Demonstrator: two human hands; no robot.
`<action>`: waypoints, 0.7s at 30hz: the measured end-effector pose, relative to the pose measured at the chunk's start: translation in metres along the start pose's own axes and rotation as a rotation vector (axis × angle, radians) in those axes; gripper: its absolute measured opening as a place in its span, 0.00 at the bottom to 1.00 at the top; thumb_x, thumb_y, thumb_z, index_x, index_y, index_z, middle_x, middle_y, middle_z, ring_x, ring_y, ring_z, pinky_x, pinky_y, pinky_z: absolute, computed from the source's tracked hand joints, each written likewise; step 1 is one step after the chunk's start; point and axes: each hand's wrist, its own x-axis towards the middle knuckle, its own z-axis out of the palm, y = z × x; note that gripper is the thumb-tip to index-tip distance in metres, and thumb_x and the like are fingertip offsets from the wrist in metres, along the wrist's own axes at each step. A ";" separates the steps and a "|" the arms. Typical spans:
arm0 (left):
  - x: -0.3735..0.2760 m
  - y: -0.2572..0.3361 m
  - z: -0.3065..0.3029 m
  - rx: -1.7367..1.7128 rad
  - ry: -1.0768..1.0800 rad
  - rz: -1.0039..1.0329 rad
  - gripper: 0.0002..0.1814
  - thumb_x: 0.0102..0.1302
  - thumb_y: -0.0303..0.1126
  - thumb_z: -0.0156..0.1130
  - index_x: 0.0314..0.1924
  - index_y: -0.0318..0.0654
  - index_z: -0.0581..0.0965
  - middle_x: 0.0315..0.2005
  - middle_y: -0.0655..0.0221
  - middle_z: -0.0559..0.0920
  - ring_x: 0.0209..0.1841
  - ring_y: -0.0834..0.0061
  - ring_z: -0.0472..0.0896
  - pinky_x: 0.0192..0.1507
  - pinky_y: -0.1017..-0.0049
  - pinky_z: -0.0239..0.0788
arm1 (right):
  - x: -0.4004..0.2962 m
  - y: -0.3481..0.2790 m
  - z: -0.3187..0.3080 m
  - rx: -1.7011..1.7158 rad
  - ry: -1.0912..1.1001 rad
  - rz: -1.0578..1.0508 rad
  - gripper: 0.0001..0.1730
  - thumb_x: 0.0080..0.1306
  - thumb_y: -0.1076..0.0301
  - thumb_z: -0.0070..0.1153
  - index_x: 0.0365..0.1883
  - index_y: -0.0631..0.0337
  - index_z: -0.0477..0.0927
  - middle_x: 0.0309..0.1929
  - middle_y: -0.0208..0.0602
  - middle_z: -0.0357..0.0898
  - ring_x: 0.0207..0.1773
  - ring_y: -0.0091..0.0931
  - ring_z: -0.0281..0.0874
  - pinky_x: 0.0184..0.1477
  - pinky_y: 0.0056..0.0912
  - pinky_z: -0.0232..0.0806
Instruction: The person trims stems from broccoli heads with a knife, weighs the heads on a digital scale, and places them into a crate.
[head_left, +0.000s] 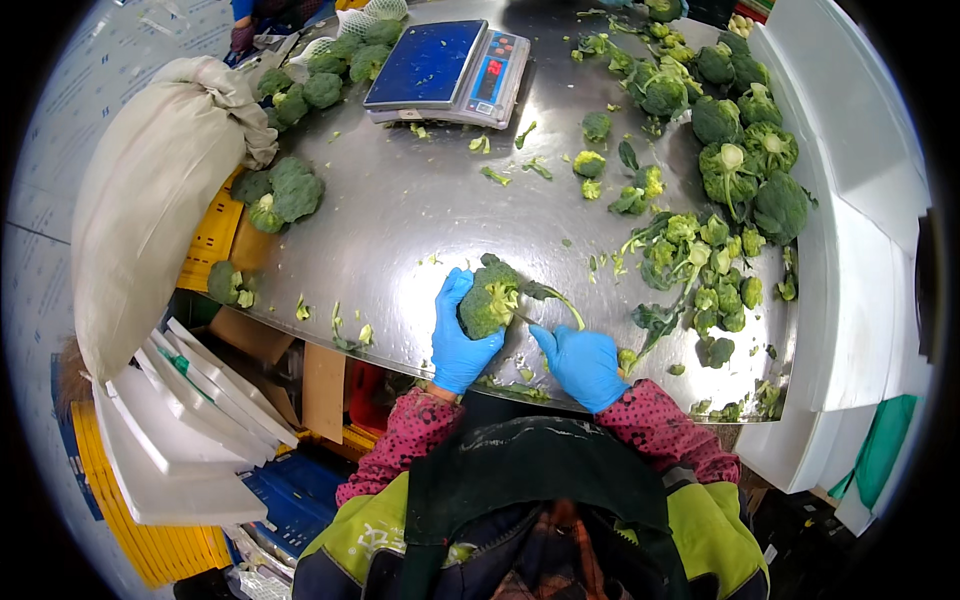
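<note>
My left hand (463, 341), in a blue glove, holds a broccoli head (491, 298) with its pale stem side turned to the right. In my gloved right hand (585, 364) is a small knife (524, 318); its blade points at the stem of the broccoli, and most of its handle is hidden in my fist. Whether the blade touches the stem, I cannot tell. A leaf on a long stalk (555, 294) lies just right of the broccoli, above my right hand. Both hands are over the near edge of the stainless steel table (420, 202).
A digital scale (427, 64) stands at the far middle. Broccoli heads (296, 187) sit along the left edge, more (716, 120) at the right beside white foam boxes (862, 225). Trimmed pieces (690, 255) are heaped on the right. A stuffed sack (161, 187) leans at the left.
</note>
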 end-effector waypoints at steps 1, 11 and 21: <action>0.001 0.001 0.000 -0.003 -0.003 -0.004 0.40 0.47 0.26 0.72 0.63 0.38 0.68 0.66 0.51 0.66 0.70 0.54 0.65 0.70 0.62 0.59 | 0.001 -0.003 -0.001 -0.031 0.005 0.008 0.33 0.73 0.42 0.46 0.16 0.57 0.77 0.09 0.44 0.72 0.10 0.40 0.70 0.14 0.44 0.61; -0.009 0.004 -0.001 0.120 -0.006 0.119 0.45 0.47 0.24 0.73 0.67 0.41 0.64 0.69 0.49 0.61 0.71 0.50 0.63 0.69 0.60 0.61 | -0.011 -0.008 0.012 0.032 -0.043 0.194 0.34 0.76 0.45 0.42 0.15 0.58 0.76 0.12 0.47 0.72 0.15 0.43 0.72 0.18 0.48 0.61; -0.013 -0.008 -0.010 0.002 -0.106 0.207 0.45 0.49 0.25 0.73 0.67 0.47 0.64 0.70 0.47 0.59 0.71 0.48 0.62 0.68 0.58 0.62 | -0.010 -0.015 0.008 0.075 -0.181 0.148 0.36 0.76 0.42 0.39 0.16 0.58 0.77 0.15 0.47 0.74 0.18 0.45 0.73 0.23 0.51 0.63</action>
